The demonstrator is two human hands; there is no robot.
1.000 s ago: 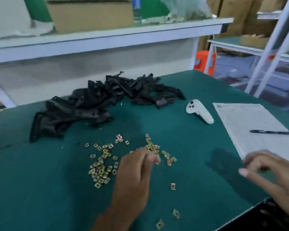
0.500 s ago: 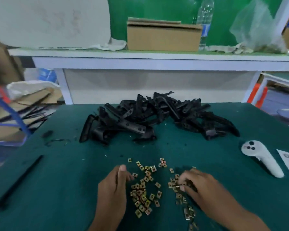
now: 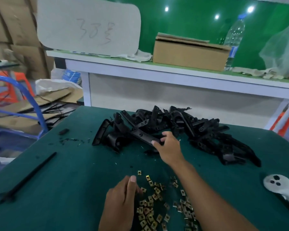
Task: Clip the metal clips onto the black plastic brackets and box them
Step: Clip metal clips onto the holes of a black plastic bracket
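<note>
Head view: my right hand (image 3: pixel 168 147) is reaching across the green mat (image 3: pixel 73 180) into the bracket pile (image 3: pixel 182 129), fingers pinching the end of one black bracket (image 3: pixel 144 135) at the near edge, likely because it's lying loose on top and easiest to pull free. My left hand (image 3: pixel 122 200) is sitting at the metal clips (image 3: pixel 157 202), fingers curled down at the edge of the scatter; I'm reading that as pinching a clip, but can't tell for sure. Clips are lying near me, brackets beyond them, so both feeds are staying within reach. Around: white controller (image 3: pixel 280 189) at right, black strip (image 3: pixel 28 175) at left, cardboard box (image 3: pixel 190 52) up on the shelf. Tangled neighbours are probably going to snag the bracket.
</note>
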